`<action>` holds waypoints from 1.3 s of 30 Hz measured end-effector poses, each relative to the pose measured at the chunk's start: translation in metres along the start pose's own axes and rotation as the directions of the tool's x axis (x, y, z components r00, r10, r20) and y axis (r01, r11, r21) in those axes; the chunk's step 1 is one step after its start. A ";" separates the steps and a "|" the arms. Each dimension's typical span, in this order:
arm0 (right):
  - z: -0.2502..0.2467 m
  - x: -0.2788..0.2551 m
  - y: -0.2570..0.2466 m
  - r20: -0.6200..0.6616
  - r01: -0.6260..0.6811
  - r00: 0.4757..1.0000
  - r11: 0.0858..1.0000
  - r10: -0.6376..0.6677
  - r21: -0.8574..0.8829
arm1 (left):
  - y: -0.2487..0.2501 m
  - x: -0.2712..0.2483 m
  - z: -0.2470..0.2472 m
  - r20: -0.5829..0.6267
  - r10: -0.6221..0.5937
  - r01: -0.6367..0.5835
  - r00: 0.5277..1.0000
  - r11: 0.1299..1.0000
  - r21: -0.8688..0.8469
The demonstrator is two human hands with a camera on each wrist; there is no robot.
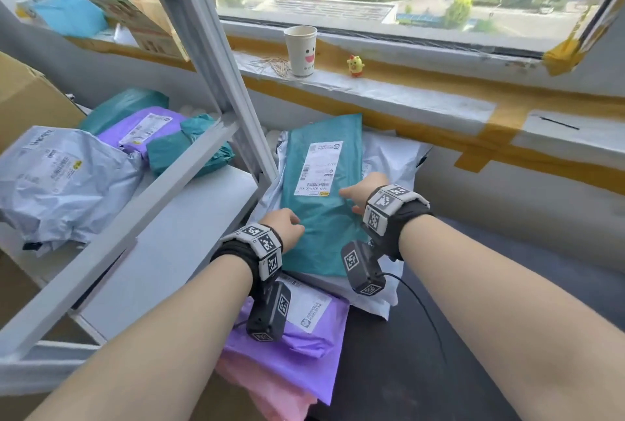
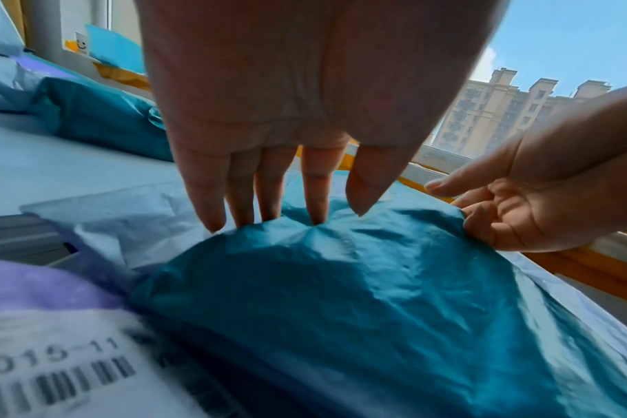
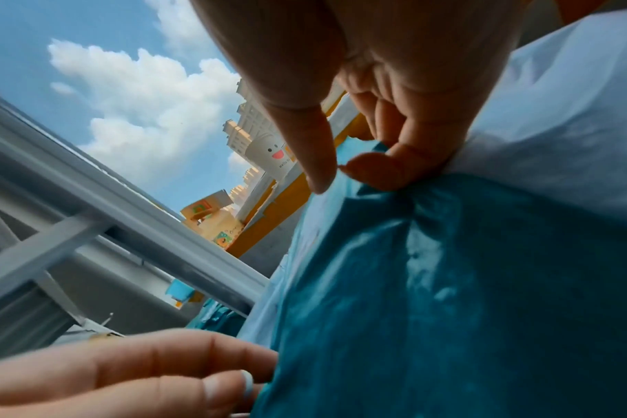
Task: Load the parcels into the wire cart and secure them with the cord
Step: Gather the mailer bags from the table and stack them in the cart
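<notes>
I see my left hand (image 1: 285, 226) with straight fingers (image 2: 317, 195) pressing the 9 o'clock edge of the teal parcel (image 1: 323, 190). My right hand (image 1: 367, 192) pinches its 3 o'clock edge between thumb and curled fingers (image 3: 394, 167). The parcel lies atop white mailers (image 1: 389, 157), with a purple parcel (image 1: 297, 353) at 6 o'clock.

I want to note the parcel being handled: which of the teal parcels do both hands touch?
The flat teal parcel with the white label, on the pile under the window. Left hand and right hand hold its edges; the other teal parcels lie untouched on the shelf.
</notes>
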State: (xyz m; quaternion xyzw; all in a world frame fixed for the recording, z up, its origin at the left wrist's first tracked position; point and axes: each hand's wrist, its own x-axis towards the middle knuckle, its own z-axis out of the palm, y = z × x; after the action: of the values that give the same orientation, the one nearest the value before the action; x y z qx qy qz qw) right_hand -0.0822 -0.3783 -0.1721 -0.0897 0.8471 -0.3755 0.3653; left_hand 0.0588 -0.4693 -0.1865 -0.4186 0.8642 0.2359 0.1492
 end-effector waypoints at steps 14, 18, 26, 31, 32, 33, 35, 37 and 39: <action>-0.042 -0.040 0.062 -0.254 -0.240 0.938 0.971 0.236 0.015 | 0.001 0.014 -0.007 -0.005 -0.027 0.027 1.000 1.000 0.000; -0.039 -0.046 0.078 -0.257 -0.267 0.931 0.964 0.258 -0.002 | 0.005 0.009 -0.013 -0.010 0.083 -0.082 0.997 0.995 0.064; -0.027 -0.055 0.095 -0.246 -0.258 0.928 0.959 0.280 0.117 | -0.001 -0.003 -0.016 0.057 0.095 -0.104 0.994 0.979 0.175; -0.027 -0.066 0.108 -0.257 -0.214 0.929 0.952 0.268 0.219 | 0.004 -0.013 -0.013 0.122 0.124 -0.091 0.985 0.965 -0.247; -0.027 -0.070 0.108 -0.259 -0.198 0.928 0.944 0.267 0.264 | 0.006 -0.016 -0.013 0.120 0.134 -0.093 0.984 0.950 -0.300; -0.027 -0.076 0.108 -0.261 -0.182 0.927 0.931 0.270 0.316 | 0.008 -0.018 -0.012 0.106 0.168 -0.128 0.980 0.941 -0.314; -0.027 -0.088 0.108 -0.270 -0.140 0.925 0.900 0.268 0.414 | 0.014 -0.021 -0.010 0.068 0.234 -0.209 0.970 0.941 -0.265; -0.028 -0.100 0.109 -0.299 -0.086 0.921 0.881 0.248 0.466 | 0.020 -0.026 -0.009 0.015 0.272 -0.262 0.962 0.940 -0.220; -0.031 -0.112 0.113 -0.356 -0.028 0.905 0.869 0.232 0.495 | 0.026 -0.040 -0.014 -0.053 0.329 -0.333 0.943 0.927 -0.170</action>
State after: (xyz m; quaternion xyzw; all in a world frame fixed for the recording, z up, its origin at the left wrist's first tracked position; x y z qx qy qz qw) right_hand -0.0089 -0.2340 -0.1755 0.1414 0.7887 -0.5571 0.2180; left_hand 0.0613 -0.4367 -0.1490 -0.2810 0.8998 0.3284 0.0596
